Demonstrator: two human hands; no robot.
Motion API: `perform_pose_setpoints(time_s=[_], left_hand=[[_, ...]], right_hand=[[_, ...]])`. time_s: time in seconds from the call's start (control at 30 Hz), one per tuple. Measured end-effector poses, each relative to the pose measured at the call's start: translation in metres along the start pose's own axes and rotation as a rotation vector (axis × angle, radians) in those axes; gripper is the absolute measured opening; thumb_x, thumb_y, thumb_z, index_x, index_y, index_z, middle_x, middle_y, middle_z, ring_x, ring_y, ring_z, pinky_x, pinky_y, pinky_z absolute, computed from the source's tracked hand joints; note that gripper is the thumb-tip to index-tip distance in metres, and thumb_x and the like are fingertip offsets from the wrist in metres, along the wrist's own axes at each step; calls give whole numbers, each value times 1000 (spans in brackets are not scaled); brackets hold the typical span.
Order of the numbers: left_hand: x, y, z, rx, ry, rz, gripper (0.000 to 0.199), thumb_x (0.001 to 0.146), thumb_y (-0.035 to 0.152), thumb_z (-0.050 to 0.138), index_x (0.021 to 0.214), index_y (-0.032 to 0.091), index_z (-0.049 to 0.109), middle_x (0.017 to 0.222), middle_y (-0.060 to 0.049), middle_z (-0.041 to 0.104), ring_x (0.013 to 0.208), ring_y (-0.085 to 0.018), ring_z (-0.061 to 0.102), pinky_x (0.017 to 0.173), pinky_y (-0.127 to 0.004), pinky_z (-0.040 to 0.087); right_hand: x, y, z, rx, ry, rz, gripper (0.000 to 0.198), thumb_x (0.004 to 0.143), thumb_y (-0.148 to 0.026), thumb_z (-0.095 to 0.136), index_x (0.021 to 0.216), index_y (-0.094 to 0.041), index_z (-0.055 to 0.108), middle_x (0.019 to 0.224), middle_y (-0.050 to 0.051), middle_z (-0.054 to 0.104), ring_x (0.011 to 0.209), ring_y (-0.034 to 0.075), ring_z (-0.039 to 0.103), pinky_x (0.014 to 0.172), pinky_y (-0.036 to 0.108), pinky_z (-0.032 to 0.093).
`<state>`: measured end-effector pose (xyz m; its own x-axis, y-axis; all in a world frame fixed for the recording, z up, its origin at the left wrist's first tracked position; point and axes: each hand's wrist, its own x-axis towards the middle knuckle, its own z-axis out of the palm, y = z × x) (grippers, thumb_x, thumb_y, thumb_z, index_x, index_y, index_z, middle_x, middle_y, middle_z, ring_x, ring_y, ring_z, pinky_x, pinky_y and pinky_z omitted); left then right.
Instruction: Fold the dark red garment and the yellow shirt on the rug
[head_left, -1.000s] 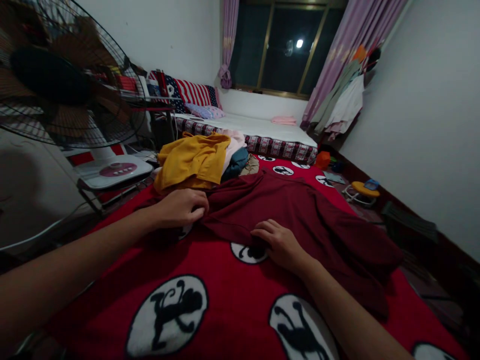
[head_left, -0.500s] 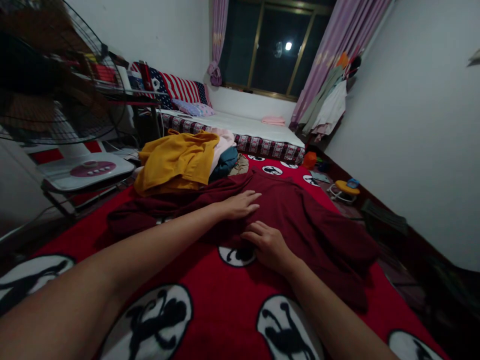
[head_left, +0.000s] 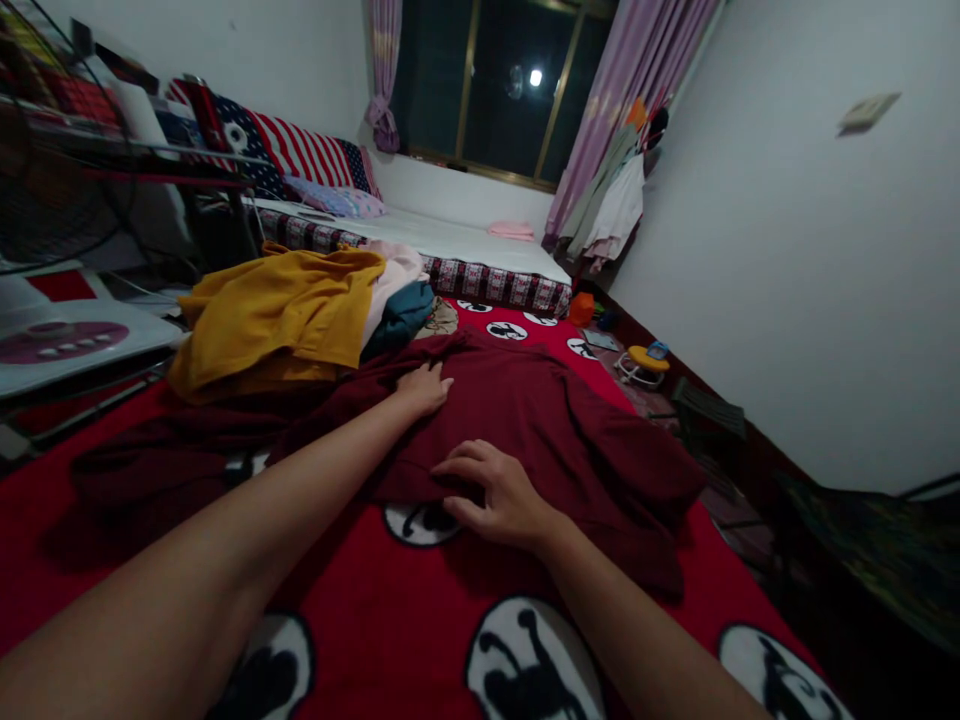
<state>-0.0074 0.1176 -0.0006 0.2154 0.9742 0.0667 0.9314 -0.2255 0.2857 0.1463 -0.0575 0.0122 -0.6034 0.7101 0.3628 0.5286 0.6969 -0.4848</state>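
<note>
A maroon long-sleeved top [head_left: 517, 400] lies spread on a red blanket [head_left: 390, 620] with white circles and black figures. My left hand [head_left: 425, 388] rests on the upper left part of the top, fingers stretched out over the cloth. Nearer to me, my right hand [head_left: 499, 495] is at the top's lower edge, its thumb apart from its curved fingers and nothing visible between them. Beyond my left forearm sits a pile of clothes, with a mustard-yellow garment [head_left: 289, 310] uppermost and a teal garment [head_left: 401, 318] beside it.
A fan base [head_left: 82, 335] stands at the left, below a cluttered table. At the back is a second bed [head_left: 450, 235] under the window. Along the right wall are a yellow stool [head_left: 649, 360] and hanging clothes [head_left: 615, 215].
The view has turned to the right. My left hand has slid farther up the top, towards the clothes pile. The thumb and fingers of my right hand have spread apart.
</note>
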Motion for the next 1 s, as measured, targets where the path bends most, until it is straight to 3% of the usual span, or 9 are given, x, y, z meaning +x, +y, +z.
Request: perform_pose_setpoints(time_s=[0.1,0.17,0.3,0.37,0.53,0.63,0.73,0.87,1.0], left_hand=[[-4,7,5,8,7,-32,71,92,57,27,148,13,33,148,-21,38,127,-40,47,99,-52,41],[-5,7,6,10,15,-35,71,92,59,26,148,16,32,148,-19,39,126,-39,48,98,-50,42],[-6,3,7,14,42,-21,68,93,58,25,148,18,33,147,-17,41,126,-36,50,99,-47,43],[-7,3,8,6,68,7,66,94,56,26,146,18,36,146,-17,43,124,-36,52,98,-47,44],[-11,4,11,-22,201,300,51,96,46,32,136,19,52,147,-11,43,133,-26,44,109,-35,35],[-11,5,13,-10,127,428,53,96,49,33,139,21,49,149,-9,40,140,-23,33,114,-36,27],[-10,5,13,23,37,397,63,93,61,33,144,25,42,155,-8,29,144,-26,24,115,-44,23],[-10,8,13,50,3,339,68,89,67,33,146,29,37,157,-5,23,145,-28,19,115,-49,21],[-10,9,13,44,11,332,69,88,67,34,146,29,38,157,-5,24,145,-29,20,114,-50,22]], right_hand=[[1,16,-14,190,135,132,35,90,-39,55,121,-23,60,119,6,62,110,18,58,96,31,45],[-3,44,-31,176,252,305,42,94,-43,47,127,-20,56,130,10,58,121,20,53,105,36,40],[-26,114,-68,-123,337,783,52,94,-39,41,138,-12,44,146,16,43,138,24,37,115,43,27],[-39,138,-81,-303,277,888,55,91,-34,48,140,-10,40,148,17,40,140,25,33,115,43,26],[-39,142,-93,-634,207,939,50,90,-29,51,134,-7,45,138,21,48,131,28,45,106,39,38],[-27,134,-98,-762,225,1077,52,90,-35,53,133,-7,45,130,22,52,119,31,55,94,39,47],[-17,136,-104,-843,138,1165,41,92,-31,49,125,-7,52,122,24,57,111,32,61,87,41,50],[2,150,-120,-832,18,1175,28,90,-18,48,112,-9,63,114,23,64,110,30,62,90,41,48],[36,164,-133,-826,4,1164,35,89,-29,55,117,-8,61,119,25,62,113,33,60,90,42,47]])
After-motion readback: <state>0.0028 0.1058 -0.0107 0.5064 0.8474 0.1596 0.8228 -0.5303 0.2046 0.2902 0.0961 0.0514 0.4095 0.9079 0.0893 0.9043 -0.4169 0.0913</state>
